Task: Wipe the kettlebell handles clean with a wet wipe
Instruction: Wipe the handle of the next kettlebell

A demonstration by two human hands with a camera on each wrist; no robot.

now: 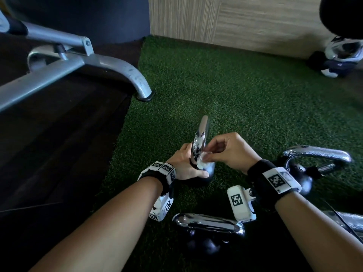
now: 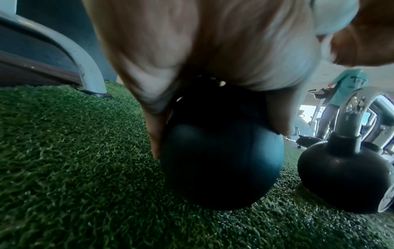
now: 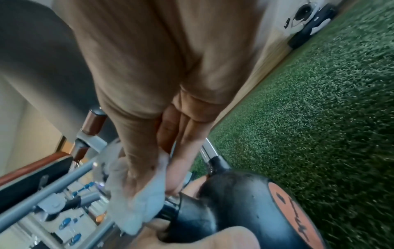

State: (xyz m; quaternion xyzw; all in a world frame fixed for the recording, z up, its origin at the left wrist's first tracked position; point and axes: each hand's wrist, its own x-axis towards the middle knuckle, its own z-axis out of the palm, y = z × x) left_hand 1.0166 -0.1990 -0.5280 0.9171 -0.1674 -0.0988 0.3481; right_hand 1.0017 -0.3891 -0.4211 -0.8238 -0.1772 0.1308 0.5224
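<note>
A black kettlebell point(image 1: 206, 176) with a chrome handle point(image 1: 200, 138) stands on the green turf point(image 1: 245, 85). My left hand point(image 1: 185, 165) grips its body just below the handle; in the left wrist view my thumb and a finger straddle the black ball point(image 2: 221, 160). My right hand point(image 1: 216, 153) pinches a crumpled white wet wipe point(image 1: 203, 161) against the lower part of the handle. In the right wrist view the wipe point(image 3: 138, 202) is bunched under my fingers, beside the kettlebell point(image 3: 230, 202) and its orange label point(image 3: 298, 219).
More chrome-handled kettlebells stand close by: one just under my wrists point(image 1: 208, 224), one at the right point(image 1: 318, 156), seen also point(image 2: 345, 176). A grey bench frame point(image 1: 78, 61) plants its foot point(image 1: 144, 95) at the turf's left edge. A shoe point(image 1: 339, 55) is far right.
</note>
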